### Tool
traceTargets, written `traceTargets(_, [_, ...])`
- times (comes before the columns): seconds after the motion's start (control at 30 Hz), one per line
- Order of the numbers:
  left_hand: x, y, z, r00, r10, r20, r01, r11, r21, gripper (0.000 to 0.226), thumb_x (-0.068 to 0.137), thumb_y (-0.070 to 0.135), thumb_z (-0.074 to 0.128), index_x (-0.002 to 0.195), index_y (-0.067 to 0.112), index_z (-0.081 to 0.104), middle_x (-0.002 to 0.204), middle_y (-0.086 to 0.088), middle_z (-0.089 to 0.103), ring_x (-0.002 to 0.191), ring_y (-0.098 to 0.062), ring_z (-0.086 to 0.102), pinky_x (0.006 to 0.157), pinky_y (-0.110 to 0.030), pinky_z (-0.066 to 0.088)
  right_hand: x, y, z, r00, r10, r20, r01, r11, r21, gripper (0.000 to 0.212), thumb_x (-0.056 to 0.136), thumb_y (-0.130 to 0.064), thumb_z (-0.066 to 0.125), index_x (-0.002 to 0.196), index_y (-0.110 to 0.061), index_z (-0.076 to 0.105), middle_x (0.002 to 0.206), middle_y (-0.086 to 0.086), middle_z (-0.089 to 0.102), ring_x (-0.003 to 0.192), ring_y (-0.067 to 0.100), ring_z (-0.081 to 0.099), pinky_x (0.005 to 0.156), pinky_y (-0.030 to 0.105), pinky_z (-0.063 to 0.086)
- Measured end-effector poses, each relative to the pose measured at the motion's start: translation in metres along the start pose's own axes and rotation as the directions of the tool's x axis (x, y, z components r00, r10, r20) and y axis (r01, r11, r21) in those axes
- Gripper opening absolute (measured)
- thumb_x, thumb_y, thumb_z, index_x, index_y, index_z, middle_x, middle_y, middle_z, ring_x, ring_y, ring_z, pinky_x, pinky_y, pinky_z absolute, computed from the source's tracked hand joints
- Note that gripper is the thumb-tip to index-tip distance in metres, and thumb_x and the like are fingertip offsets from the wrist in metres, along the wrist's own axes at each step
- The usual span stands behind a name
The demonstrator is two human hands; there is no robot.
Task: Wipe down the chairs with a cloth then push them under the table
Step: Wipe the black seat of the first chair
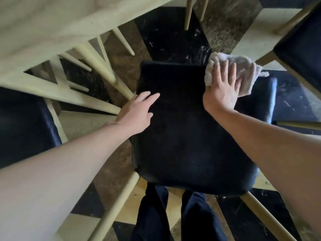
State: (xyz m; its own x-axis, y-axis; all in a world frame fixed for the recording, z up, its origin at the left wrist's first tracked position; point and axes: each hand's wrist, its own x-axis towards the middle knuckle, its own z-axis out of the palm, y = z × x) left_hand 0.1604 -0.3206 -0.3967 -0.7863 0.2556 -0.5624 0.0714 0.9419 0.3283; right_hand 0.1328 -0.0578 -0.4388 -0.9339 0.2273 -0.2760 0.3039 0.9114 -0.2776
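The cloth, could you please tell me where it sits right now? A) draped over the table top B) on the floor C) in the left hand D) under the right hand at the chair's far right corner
D: the right hand presses the cloth flat at the far right corner of the chair.

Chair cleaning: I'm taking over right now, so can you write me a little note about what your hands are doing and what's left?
Right hand: flat on the cloth, pressing it on the far right corner of the dark chair seat.
Left hand: open, resting on the seat's left edge.
The table is ahead on the left; this chair is not pushed under it.
Done: can't tell how much is wiped.
Left: finish wiping, push it under, then check the other chairs.
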Motion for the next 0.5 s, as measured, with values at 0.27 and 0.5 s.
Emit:
traceTargets(0.27, [-0.007, -0.058, -0.037, 0.888, -0.410, -0.209, 0.302, 0.862, -0.407, 0.050, 0.106, 0.051, 0.032, 0.153, 0.033, 0.035, 0.155, -0.007, 0.040, 0.135, -0.026, 0.046, 0.095, -0.030, 0.032, -0.031, -0.185, 0.069, 0.724, -0.658, 0.207, 0.664, 0.746, 0.048, 0.068, 0.099, -0.024, 0.044, 0.162, -0.023, 0.020, 0.170, -0.001, 0.011, 0.156, 0.024, -0.006, 0.122, 0.048, -0.008])
traceTargets(0.5, [-0.014, -0.051, -0.028, 0.924, -0.302, -0.236, 0.212, 0.916, -0.340, 0.049, 0.108, 0.044, 0.030, 0.153, 0.028, 0.041, 0.150, -0.004, 0.043, 0.140, -0.022, 0.038, 0.113, -0.040, 0.031, -0.109, -0.087, 0.083, 0.194, -0.884, 0.425, 0.970, 0.236, 0.048, 0.077, 0.096, -0.031, 0.048, 0.162, -0.026, 0.009, 0.170, -0.003, -0.002, 0.155, 0.023, -0.017, 0.122, 0.047, -0.017])
